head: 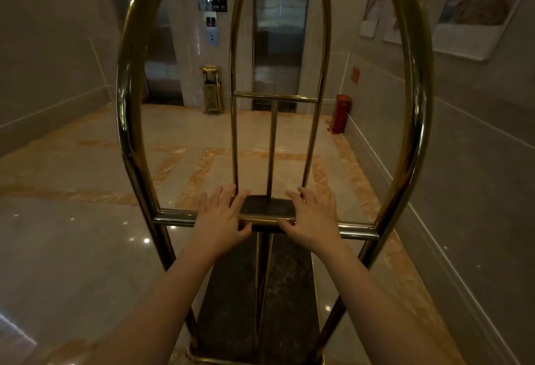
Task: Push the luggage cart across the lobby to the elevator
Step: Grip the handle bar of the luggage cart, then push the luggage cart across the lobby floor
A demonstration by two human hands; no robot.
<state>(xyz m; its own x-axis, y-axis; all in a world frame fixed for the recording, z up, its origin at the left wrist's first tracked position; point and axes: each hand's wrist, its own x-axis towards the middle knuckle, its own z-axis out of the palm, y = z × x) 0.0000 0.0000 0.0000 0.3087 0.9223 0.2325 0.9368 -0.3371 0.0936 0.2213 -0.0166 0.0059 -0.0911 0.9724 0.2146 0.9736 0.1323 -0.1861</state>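
Observation:
A brass luggage cart (125,110) with tall arched hoops fills the middle of the view, and its dark carpeted deck (278,301) carries no bags. My left hand (221,217) and my right hand (311,217) rest side by side on the near horizontal handle bar (173,218), fingers spread over it and thumbs hooked under. Straight ahead, beyond the far hoop, stands an elevator (278,46) with its steel doors closed. A second elevator door (163,55) shows at the left. The call panel (211,27) sits on the wall between the two.
A brass ashtray bin (212,89) stands against the wall between the elevators. A red cylinder bin (341,114) sits in the right corner. Grey walls close in on both sides; framed pictures (474,2) hang on the right one. Polished marble floor (179,144) stretches ahead to the doors.

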